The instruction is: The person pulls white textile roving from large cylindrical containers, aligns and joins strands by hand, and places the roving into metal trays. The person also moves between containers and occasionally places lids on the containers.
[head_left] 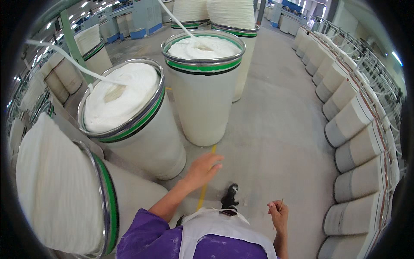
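Note:
My left hand (204, 171) is held out in front of me with its fingers loosely stretched and nothing in it. It hovers over the floor, nearest to a tall white can (146, 151) filled with coiled white sliver (140, 82). My right hand (279, 211) is lower on the right, its fingers pinched on a thin stick (282, 201) that pokes out above and below the fist. A second can (202, 99) with a green band stands farther ahead. On the near left, another can (133, 203) carries a tall heap of sliver (60, 190) rising above its rim.
A long row of smaller white cans (351, 151) lines the right side beneath machinery. Strands of sliver (64, 54) run upward from two cans. More full cans (233, 17) stand behind. A yellow line (202, 196) marks the grey floor (276, 125) by my shoe (230, 196).

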Motion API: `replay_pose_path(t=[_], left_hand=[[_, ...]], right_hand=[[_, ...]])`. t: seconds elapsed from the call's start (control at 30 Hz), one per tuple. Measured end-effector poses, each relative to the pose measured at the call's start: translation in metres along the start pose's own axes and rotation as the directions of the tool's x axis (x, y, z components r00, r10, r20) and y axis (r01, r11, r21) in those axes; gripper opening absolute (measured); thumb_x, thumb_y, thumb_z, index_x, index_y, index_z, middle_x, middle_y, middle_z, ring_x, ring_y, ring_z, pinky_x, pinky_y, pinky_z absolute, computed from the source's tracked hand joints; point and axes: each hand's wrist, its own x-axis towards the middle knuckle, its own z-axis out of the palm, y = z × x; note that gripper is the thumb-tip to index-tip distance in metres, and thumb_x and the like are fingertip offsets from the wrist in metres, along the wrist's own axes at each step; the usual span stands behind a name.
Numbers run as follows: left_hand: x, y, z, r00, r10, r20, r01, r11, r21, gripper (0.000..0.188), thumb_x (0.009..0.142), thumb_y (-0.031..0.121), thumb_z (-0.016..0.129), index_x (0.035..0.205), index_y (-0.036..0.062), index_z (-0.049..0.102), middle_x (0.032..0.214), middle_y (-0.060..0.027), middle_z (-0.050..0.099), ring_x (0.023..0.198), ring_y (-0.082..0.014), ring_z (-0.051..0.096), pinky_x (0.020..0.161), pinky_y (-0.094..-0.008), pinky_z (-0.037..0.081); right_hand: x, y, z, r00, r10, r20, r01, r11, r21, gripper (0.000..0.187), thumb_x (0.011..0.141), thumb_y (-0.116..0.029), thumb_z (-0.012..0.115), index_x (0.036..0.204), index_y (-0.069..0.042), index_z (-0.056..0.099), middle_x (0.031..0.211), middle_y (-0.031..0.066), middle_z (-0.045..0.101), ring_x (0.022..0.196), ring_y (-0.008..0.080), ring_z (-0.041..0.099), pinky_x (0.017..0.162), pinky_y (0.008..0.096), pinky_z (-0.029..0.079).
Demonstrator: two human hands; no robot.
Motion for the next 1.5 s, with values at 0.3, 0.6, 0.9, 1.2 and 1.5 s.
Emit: replay_pose_path(t=[0.3, 0.6, 0.9, 1.2, 1.5], left_hand=[[0.178, -0.072, -0.005, 0.925, -0.182, -0.333, 0.247, 0.955, 0.164, 0.024, 0.086, 0.015, 0.065, 0.11, 0.0096, 0.064, 0.107, -0.0105, 0.065, 0.102, -0.0301, 0.06, 0.087, -0.0385, 0.047], [0.338, -0.175, -0.16, 0.937, -0.08, -0.341, 0.315, 0.618, 0.72, 0.018, 0.084, 0.014, 0.064, 0.101, 0.0087, 0.065, 0.105, -0.0115, 0.065, 0.102, -0.0293, 0.058, 0.093, -0.0422, 0.044], [0.465, -0.271, -0.199, 0.481, -0.737, 0.475, 0.364, 0.661, 0.656, 0.035, 0.085, 0.037, 0.056, 0.081, 0.0057, 0.071, 0.074, -0.0139, 0.066, 0.074, -0.0336, 0.063, 0.07, -0.0423, 0.048], [0.514, -0.329, -0.184, 0.255, -0.65, 0.716, 0.391, 0.746, 0.539, 0.039, 0.085, 0.038, 0.053, 0.099, 0.0049, 0.07, 0.094, -0.018, 0.068, 0.092, -0.0341, 0.063, 0.084, -0.0402, 0.048], [0.582, -0.481, -0.289, 0.554, -0.827, 0.102, 0.606, 0.484, 0.632, 0.027, 0.073, 0.019, 0.058, 0.089, -0.0005, 0.069, 0.092, -0.0228, 0.066, 0.089, -0.0376, 0.063, 0.08, -0.0427, 0.049]], right_hand=[[0.331, -0.064, -0.001, 0.941, -0.245, 0.235, 0.252, 0.968, 0.003, 0.035, 0.096, -0.028, 0.057, 0.076, 0.001, 0.059, 0.064, 0.0027, 0.055, 0.061, 0.0093, 0.053, 0.058, 0.0238, 0.042], [0.533, -0.172, 0.099, 0.74, -0.524, 0.422, 0.506, 0.847, 0.163, 0.04, 0.098, -0.031, 0.051, 0.078, 0.001, 0.062, 0.069, 0.0073, 0.06, 0.059, 0.0134, 0.054, 0.057, 0.0267, 0.044], [0.7, -0.229, 0.213, 0.379, -0.901, 0.211, 0.922, 0.386, -0.011, 0.039, 0.098, -0.031, 0.047, 0.069, -0.006, 0.058, 0.062, 0.0037, 0.056, 0.059, 0.0223, 0.051, 0.064, 0.0351, 0.043], [0.786, -0.229, 0.276, 0.265, -0.96, 0.088, 0.96, 0.271, 0.068, 0.041, 0.098, -0.029, 0.043, 0.062, -0.011, 0.049, 0.057, 0.0021, 0.052, 0.057, 0.0225, 0.047, 0.066, 0.0368, 0.04], [0.956, -0.296, 0.473, 0.254, -0.959, 0.123, 0.933, 0.277, 0.231, 0.029, 0.09, -0.017, 0.049, 0.062, -0.008, 0.052, 0.063, 0.0056, 0.052, 0.063, 0.0265, 0.047, 0.067, 0.0366, 0.039]])
